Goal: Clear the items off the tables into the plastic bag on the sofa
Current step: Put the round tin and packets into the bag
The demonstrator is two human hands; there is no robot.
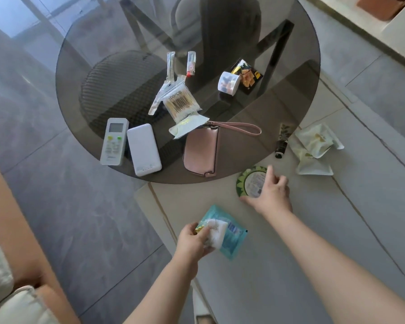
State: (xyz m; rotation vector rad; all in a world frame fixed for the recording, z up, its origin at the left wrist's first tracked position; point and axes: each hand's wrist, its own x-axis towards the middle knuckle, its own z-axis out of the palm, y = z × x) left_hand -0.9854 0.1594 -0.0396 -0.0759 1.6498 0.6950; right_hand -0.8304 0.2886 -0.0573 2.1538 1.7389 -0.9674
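A teal plastic pouch (229, 237) and a white crumpled packet (214, 232) are gripped together by the left hand (193, 242), fingers curled round them, above the pale stone bench (290, 265). The right hand (270, 195) is spread over a round green-rimmed tin (249, 181) lying on that bench; thumb and fingers are placed about its rim, and whether it is already clamped cannot be told.

At two o'clock from the tin, two crumpled white wrappers (313, 148) are seen on the same bench, with a small dark-capped tube (282, 141) beside them.

On the round smoked-glass bench (103, 66), at eleven o'clock from the tin, a white remote control (114, 141), a white power bank (144, 149) and a pink zipped wristlet pouch (201, 155) are laid side by side. A clear bag of cotton swabs (179, 101) is placed farther back, its swabs visible inside. At one o'clock on the glass, a small clear tub (228, 83) holding mixed small pieces is set against a black snack packet (247, 76).

An orange sofa edge (14, 218) is seen at eight o'clock.
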